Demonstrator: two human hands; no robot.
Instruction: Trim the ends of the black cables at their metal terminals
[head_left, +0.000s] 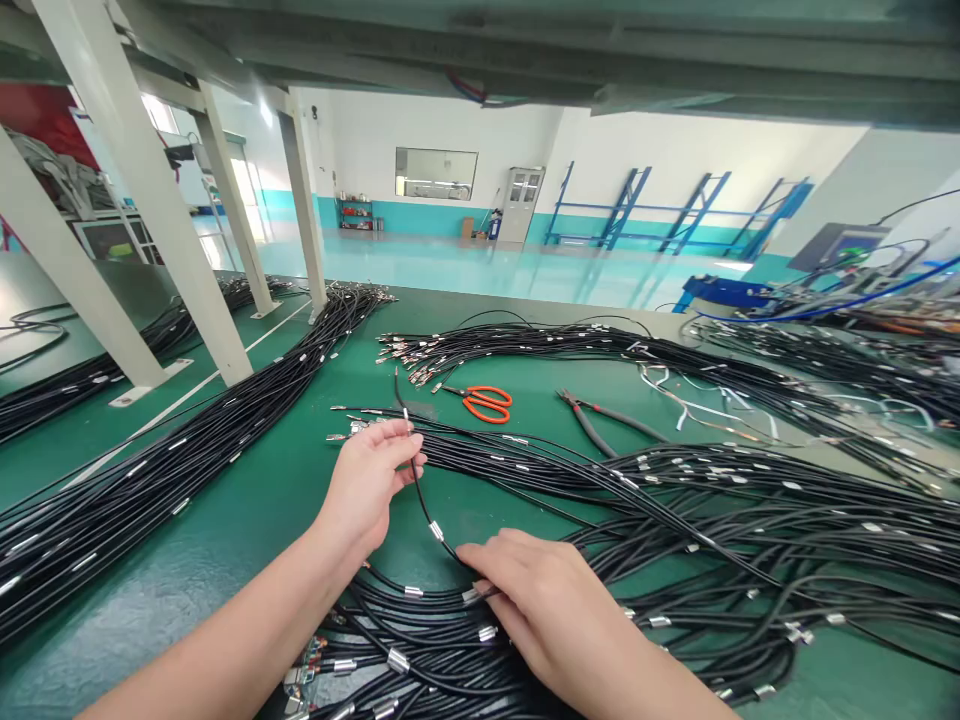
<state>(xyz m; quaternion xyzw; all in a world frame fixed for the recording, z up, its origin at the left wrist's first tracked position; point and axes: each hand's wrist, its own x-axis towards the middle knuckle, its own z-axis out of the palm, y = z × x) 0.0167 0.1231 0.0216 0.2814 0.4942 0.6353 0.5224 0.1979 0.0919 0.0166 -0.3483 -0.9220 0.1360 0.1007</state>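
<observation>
My left hand pinches a thin black cable close to its end, which sticks up past the fingertips. Lower on the same cable, my right hand is closed with thumb and fingers around it. A silvery sleeve sits on the cable between both hands. Beneath my right hand lies a loose pile of black cables, many bearing similar metal sleeves. Just behind my left hand, a bundle of cables with metal terminals at its left end stretches to the right.
Orange-handled scissors and grey-handled pliers lie on the green tabletop beyond my hands. Another cable bundle runs along the left, beside white metal posts. A further bundle lies at the back, near white wires.
</observation>
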